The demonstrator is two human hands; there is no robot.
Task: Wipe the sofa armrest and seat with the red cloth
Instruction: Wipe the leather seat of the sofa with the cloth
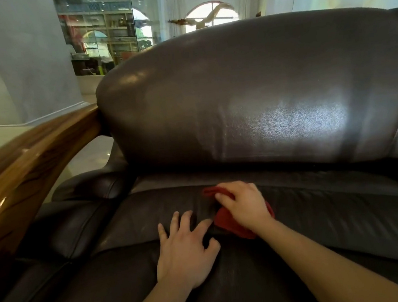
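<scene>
The dark leather sofa backrest (248, 94) fills the view above the seat cushion (339, 221), with a curved wooden armrest (19, 168) at the left. The left hand (185, 250) lies flat on the seat, fingers spread, grip released. The right hand (243, 203) presses the red cloth (226, 219) (bunched) onto the seat, grasping it, near the backrest crease.

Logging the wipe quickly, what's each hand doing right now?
Left hand: open, fingers spread flat on the seat, holding nothing.
Right hand: closed on the red cloth, pressing it on the seat.
</scene>
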